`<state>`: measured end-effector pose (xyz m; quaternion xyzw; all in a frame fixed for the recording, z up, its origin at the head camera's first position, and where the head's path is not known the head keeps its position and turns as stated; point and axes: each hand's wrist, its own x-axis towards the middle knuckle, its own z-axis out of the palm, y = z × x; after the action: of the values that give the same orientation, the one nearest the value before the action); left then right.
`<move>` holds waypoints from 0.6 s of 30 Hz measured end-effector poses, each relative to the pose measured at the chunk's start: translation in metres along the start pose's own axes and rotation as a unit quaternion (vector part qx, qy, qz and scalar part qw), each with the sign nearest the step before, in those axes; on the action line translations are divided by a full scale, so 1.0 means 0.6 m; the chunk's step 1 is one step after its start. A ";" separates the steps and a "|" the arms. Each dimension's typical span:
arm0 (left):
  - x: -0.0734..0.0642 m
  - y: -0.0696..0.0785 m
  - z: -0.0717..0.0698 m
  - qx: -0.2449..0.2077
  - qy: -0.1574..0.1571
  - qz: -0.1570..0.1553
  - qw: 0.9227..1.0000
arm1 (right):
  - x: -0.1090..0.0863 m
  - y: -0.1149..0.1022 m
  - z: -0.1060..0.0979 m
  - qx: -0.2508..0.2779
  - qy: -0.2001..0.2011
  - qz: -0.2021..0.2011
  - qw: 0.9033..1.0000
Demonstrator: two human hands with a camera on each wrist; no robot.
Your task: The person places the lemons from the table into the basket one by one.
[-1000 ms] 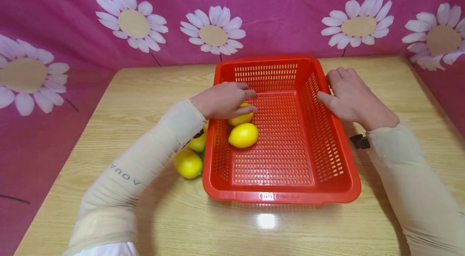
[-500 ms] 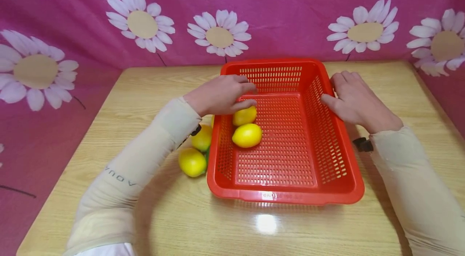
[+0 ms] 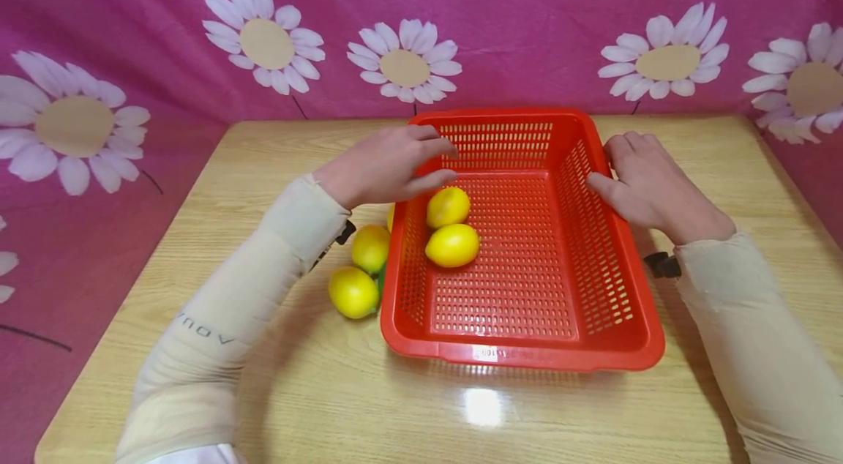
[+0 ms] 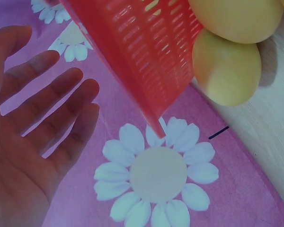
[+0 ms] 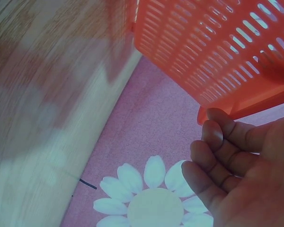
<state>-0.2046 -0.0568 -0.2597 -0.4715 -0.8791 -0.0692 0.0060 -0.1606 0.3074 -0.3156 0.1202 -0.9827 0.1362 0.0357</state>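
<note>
A red plastic basket (image 3: 510,354) stands on the table with two lemons inside: one lemon (image 3: 452,245) nearer, the other lemon (image 3: 448,207) just behind it. My left hand (image 3: 395,164) is over the basket's left rim, holding nothing. Its fingers are spread and relaxed in the left wrist view, apart from the basket wall (image 4: 146,52). On the opposite side my right hand (image 3: 655,186) grips the right rim, thumb over the inside and fingers outside. The right wrist view has those fingertips (image 5: 212,132) right at the rim.
Several more lemons lie outside against the basket's left wall, among them a front lemon (image 3: 353,293) and one behind it (image 3: 370,248). A bit of green shows between them and the basket. The wooden table (image 3: 316,391) meets a magenta flowered cloth (image 3: 514,25) at the back.
My left hand has drawn back to the left and up from the rear lemon, which now shows fully in the basket. The right hand stays on the rim. The head view has shifted slightly.
</note>
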 end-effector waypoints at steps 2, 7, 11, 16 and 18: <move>-0.005 -0.002 0.000 0.000 0.007 0.000 1.000 | 0.000 -0.001 0.000 0.001 0.000 0.001 1.000; -0.019 -0.009 0.000 -0.011 0.015 -0.012 1.000 | 0.001 -0.002 0.000 0.000 -0.002 0.003 1.000; -0.030 -0.014 0.001 -0.024 0.012 -0.033 0.999 | 0.002 -0.001 0.001 0.002 -0.009 0.007 1.000; -0.040 -0.021 0.002 -0.039 0.019 -0.052 0.998 | 0.002 0.000 0.001 0.003 -0.009 0.010 1.000; -0.043 -0.025 0.003 -0.043 0.026 -0.056 0.997 | 0.002 0.000 0.002 0.003 -0.009 0.009 1.000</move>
<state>-0.2024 -0.0863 -0.2654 -0.4193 -0.8999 -0.1197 0.0044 -0.1617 0.3067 -0.3164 0.1121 -0.9837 0.1382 0.0255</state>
